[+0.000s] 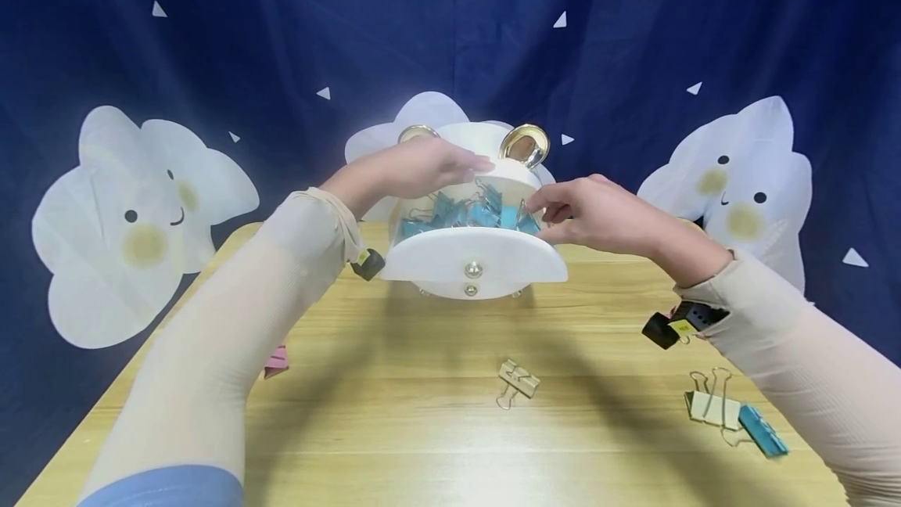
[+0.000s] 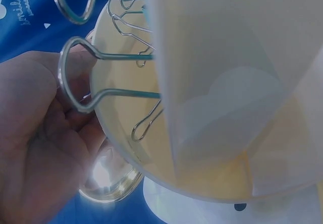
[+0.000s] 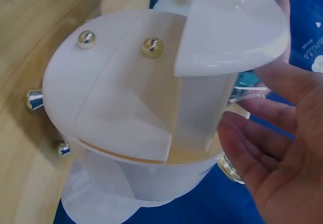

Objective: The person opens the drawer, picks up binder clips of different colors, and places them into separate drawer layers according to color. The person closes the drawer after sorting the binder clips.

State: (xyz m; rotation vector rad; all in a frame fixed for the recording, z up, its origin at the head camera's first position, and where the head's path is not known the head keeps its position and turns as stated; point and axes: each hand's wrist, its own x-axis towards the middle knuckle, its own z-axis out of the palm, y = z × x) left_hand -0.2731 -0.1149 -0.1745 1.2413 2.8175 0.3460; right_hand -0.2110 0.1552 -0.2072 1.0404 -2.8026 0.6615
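Nearest, on the right of the counter [image 1: 387, 444], a loose blue clip [image 1: 763, 433] lies against a cream clip [image 1: 714, 410]; the right sleeve [image 1: 781, 327] passes just beside them, and it could knock them if the arm dropped and swung right. A second cream clip [image 1: 519, 379] lies near the middle, and a pink clip [image 1: 277, 361] on the left is partly hidden by the left sleeve [image 1: 211, 343].

Farther back stands the white container [image 1: 515, 171], its half-round flap [image 1: 422, 257] jutting toward the near side. The flap hides the lower part of the blue binder clips [image 1: 484, 214] in the opening and stands in the way of any reach from the front. Their wire handles stick up and crowd together, so a clip pulled or pushed carelessly might snag its neighbours and tip them out.

At the opening's right end, the right hand [image 1: 598, 216] has its fingers bent and narrow at the rightmost clip [image 1: 526, 224]; whether they pinch it cannot be told. The left hand [image 1: 425, 167] rests against the container's top left; its fingertips are partly hidden, so its grip cannot be told. Uneven pressure there could rock the container on its small feet.

Beyond are the gold ears [image 1: 540, 138] and the blue curtain [image 1: 394, 14].
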